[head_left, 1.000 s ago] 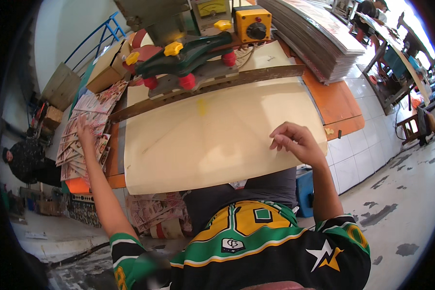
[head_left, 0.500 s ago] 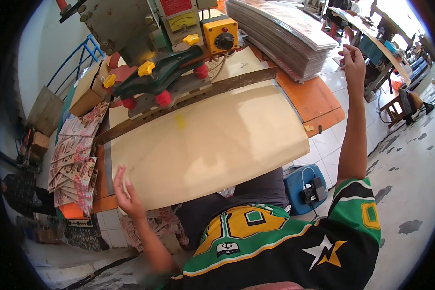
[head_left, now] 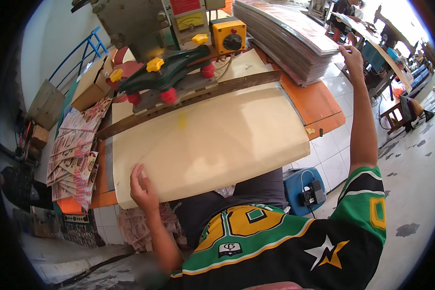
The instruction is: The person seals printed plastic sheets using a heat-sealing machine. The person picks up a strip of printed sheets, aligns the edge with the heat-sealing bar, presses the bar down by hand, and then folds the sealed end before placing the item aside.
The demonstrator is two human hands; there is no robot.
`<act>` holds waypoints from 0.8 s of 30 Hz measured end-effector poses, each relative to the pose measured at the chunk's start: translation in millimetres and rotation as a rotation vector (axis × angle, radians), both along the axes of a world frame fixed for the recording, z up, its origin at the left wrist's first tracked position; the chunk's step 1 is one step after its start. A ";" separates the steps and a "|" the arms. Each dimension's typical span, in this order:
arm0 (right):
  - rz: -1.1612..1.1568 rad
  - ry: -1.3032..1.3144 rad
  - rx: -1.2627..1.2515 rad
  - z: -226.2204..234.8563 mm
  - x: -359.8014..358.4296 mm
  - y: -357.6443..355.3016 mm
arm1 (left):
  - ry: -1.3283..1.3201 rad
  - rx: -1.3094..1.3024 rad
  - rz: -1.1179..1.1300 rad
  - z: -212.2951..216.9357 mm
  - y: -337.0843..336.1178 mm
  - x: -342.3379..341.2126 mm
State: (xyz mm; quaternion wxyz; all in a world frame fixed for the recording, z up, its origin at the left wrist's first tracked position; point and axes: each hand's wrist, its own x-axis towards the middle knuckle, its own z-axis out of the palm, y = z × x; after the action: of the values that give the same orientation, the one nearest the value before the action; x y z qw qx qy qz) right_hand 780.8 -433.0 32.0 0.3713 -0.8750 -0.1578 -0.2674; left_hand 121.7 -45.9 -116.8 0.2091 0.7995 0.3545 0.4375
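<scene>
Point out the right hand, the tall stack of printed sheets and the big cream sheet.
right hand [head_left: 351, 54], head view, back of the hand at the stack's edge.
stack of printed sheets [head_left: 287, 36], head view, layered side edges.
cream sheet [head_left: 212, 140], head view, bare middle.

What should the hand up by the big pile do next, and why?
Probably pinch the top sheet and lift it off. The right hand rests at the edge of the stack of sheets, while the left hand steadies the cream board, which lies bare.
</scene>
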 end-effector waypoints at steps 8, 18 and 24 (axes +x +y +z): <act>0.033 0.273 0.059 8.8 14.5 9.1 | 0.027 0.116 0.057 -10.6 4.8 -4.3; 0.172 0.191 0.254 19.6 26.4 19.4 | 0.005 0.099 0.042 -10.1 4.6 -2.3; 0.337 0.270 0.507 24.1 4.1 29.4 | -0.015 0.046 0.046 -9.3 2.5 -1.2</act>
State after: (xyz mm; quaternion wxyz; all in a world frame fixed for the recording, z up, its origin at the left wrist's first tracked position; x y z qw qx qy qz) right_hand 784.9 -403.6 56.1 0.6338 -0.7440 -0.1781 -0.1147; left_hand 120.5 -43.4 -126.2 0.1833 0.7925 0.3610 0.4561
